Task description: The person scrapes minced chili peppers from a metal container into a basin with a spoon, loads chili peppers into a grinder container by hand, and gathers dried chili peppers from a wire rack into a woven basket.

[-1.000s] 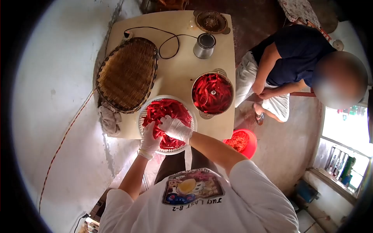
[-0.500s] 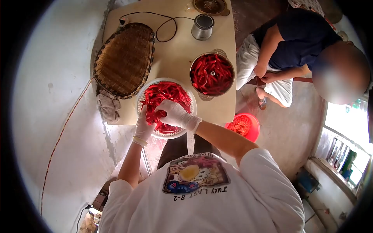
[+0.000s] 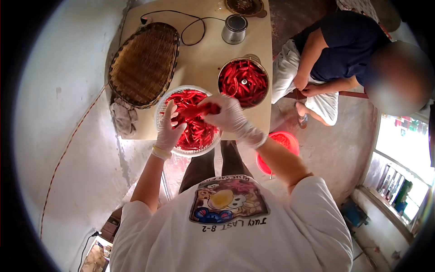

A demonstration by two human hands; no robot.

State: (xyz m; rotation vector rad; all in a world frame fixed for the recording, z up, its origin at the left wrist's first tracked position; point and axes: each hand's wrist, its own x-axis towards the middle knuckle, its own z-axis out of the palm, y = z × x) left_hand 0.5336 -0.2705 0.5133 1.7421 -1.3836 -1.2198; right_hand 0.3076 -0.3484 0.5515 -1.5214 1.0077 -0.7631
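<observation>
A white plastic colander [image 3: 158,113] full of red chili peppers [image 3: 198,134] stands at the table's near edge. My right hand [image 3: 230,119], in a white glove, is closed round a bunch of chili peppers [image 3: 209,109] above the colander's right side; the bunch is smeared by motion. Gloved as well, my left hand [image 3: 169,131] is at the colander's left side, its fingers spread. A metal grinder bowl [image 3: 268,86] with a central post, filled with chili peppers [image 3: 238,75], sits just beyond my right hand.
A woven basket [image 3: 144,65] lies on the table [image 3: 199,59] at left, beside a grey cloth [image 3: 123,119]. A metal motor base [image 3: 234,31] with a cord and a round lid [image 3: 244,7] are farther back. Right are a seated person [image 3: 344,50] and a red basin [image 3: 293,147].
My right hand has lifted a bunch of chili peppers from the colander and moved right and away from me, towards the grinder bowl. My left hand's fingers have spread.
</observation>
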